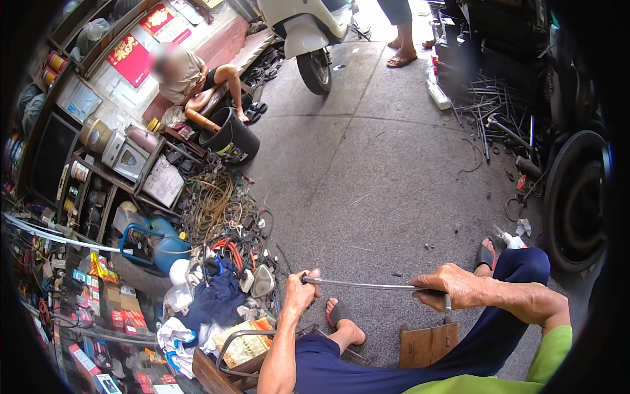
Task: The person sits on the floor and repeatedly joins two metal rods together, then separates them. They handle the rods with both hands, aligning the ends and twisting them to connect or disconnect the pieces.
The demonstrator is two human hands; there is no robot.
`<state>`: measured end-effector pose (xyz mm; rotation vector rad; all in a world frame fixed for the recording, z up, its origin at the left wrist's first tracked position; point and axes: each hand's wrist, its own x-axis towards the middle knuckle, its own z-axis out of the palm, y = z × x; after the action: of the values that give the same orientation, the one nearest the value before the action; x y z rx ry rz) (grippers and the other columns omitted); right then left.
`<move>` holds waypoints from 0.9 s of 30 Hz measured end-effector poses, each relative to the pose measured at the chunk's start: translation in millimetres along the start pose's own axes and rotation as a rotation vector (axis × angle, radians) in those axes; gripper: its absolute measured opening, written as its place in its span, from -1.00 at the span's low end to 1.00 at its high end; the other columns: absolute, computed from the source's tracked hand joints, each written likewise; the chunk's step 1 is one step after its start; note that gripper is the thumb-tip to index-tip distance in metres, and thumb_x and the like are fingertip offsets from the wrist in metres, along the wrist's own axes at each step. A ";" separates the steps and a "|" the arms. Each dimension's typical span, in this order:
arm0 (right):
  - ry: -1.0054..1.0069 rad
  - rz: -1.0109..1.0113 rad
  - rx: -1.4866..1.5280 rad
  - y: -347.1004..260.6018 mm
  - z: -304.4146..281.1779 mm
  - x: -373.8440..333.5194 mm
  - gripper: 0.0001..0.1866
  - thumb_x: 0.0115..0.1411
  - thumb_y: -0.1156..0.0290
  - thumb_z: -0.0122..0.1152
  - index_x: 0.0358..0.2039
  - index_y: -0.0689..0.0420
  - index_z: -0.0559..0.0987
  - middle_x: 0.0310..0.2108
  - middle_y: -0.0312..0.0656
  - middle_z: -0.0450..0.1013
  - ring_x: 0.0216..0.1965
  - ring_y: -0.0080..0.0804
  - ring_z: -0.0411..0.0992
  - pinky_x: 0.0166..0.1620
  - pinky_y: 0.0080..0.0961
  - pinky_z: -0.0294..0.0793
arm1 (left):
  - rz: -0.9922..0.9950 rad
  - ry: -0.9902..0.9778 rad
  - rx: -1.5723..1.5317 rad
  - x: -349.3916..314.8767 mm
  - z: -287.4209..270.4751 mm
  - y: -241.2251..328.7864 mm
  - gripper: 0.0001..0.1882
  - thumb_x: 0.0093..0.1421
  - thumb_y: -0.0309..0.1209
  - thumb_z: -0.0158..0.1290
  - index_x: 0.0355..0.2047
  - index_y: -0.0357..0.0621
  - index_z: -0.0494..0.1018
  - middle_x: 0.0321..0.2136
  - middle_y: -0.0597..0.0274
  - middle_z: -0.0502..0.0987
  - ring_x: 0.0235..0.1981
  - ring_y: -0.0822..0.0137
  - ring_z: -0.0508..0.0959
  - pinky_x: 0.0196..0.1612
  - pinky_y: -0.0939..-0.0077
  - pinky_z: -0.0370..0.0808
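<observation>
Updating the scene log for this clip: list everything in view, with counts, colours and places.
Metal bar: 1, silver-grey, between the hands
Wooden block: 1, brown, between the legs
Scooter: 1, cream, top centre
Bucket: 1, black, upper left
Posters: several, red, upper-left wall
Cable tangle: uncountable, mostly yellow-brown, left
Tank: 1, blue, left
Loose rods: many, grey, upper right
Wheel: 1, black, right
Small boxes: many, mixed, lower left
Other people: 2, one seated upper left, one standing top
Other clutter: too mixed to count
Left grip: 1, bare, bar's left end
Right grip: 1, bare, bar's right end
</observation>
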<state>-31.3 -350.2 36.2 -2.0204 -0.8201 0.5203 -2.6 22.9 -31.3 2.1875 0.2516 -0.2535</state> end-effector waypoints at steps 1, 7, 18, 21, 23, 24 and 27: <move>0.003 -0.010 -0.010 0.5 -0.4 -0.6 -0.70 0.18 0.38 0.18 -0.12 0.30 0.50 -0.55 0.04 0.51 -0.54 -0.09 0.53 -0.47 -0.24 0.49 | -0.019 -0.010 0.006 -0.9 0.0 2.3 -0.50 0.27 -0.14 0.03 -0.70 -0.24 0.45 -0.80 0.28 0.43 -0.73 0.49 0.36 -0.61 0.45 0.31; 0.030 -0.109 -0.085 4.3 1.2 -6.3 -0.71 0.15 0.45 0.18 -0.14 0.32 0.48 -0.59 -0.04 0.49 -0.58 -0.12 0.51 -0.52 -0.26 0.48 | -0.004 -0.079 0.022 -5.0 -1.7 8.4 -0.49 0.30 -0.17 0.00 -0.70 -0.29 0.45 -0.74 0.18 0.49 -0.65 0.39 0.48 -0.51 0.47 0.40; 0.295 -0.442 -0.804 11.2 -1.8 0.4 -0.70 0.03 0.35 0.27 -0.32 0.31 0.49 -0.65 -0.30 0.30 -0.58 -0.40 0.41 -0.47 -0.36 0.46 | -0.227 -0.216 0.017 -10.3 4.5 15.2 -0.64 0.26 -0.32 -0.04 -0.45 -0.45 0.51 -0.73 0.00 0.51 -0.68 0.29 0.49 -0.58 0.39 0.36; 0.572 -0.351 -0.810 3.6 -20.0 10.3 -0.50 0.04 -0.03 0.31 -0.27 0.19 0.54 -0.25 -0.01 0.41 -0.11 -0.14 0.38 0.10 0.04 0.28 | -0.215 -0.102 -0.130 -5.1 4.2 28.0 -0.58 0.31 -0.21 -0.07 -0.44 -0.40 0.49 -0.75 0.11 0.49 -0.69 0.37 0.44 -0.54 0.44 0.36; 0.750 -0.143 -0.993 0.4 -31.9 13.1 -0.34 0.20 -0.23 -0.03 -0.11 0.19 0.49 0.01 0.15 0.31 -0.02 -0.02 0.33 0.06 0.04 0.30 | -0.164 -0.023 -0.212 -5.4 4.5 41.4 -0.57 0.31 -0.22 -0.07 -0.47 -0.41 0.48 -0.75 0.11 0.49 -0.64 0.35 0.47 -0.48 0.44 0.41; 0.854 -0.071 -1.045 2.2 -39.0 16.4 -0.29 0.21 -0.27 -0.10 -0.10 0.21 0.48 -0.08 0.13 0.35 -0.10 -0.07 0.36 -0.03 -0.06 0.34 | -0.135 0.008 -0.265 -5.2 6.8 50.1 -0.56 0.32 -0.22 -0.08 -0.49 -0.42 0.47 -0.75 0.11 0.49 -0.61 0.35 0.49 -0.46 0.44 0.42; 0.930 0.272 -0.936 1.0 -56.3 18.1 -0.19 0.24 -0.34 -0.25 -0.09 0.25 0.48 -0.51 -0.06 0.41 -0.52 -0.32 0.39 -0.42 -0.33 0.34 | 0.008 0.096 -0.269 -0.8 19.0 64.0 -0.56 0.33 -0.20 -0.09 -0.50 -0.38 0.46 -0.76 0.11 0.48 -0.57 0.34 0.52 -0.42 0.46 0.45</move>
<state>16.9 -369.6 64.4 -2.8152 -0.1725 -0.8079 12.3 -29.8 7.0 1.9356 0.3121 -0.1030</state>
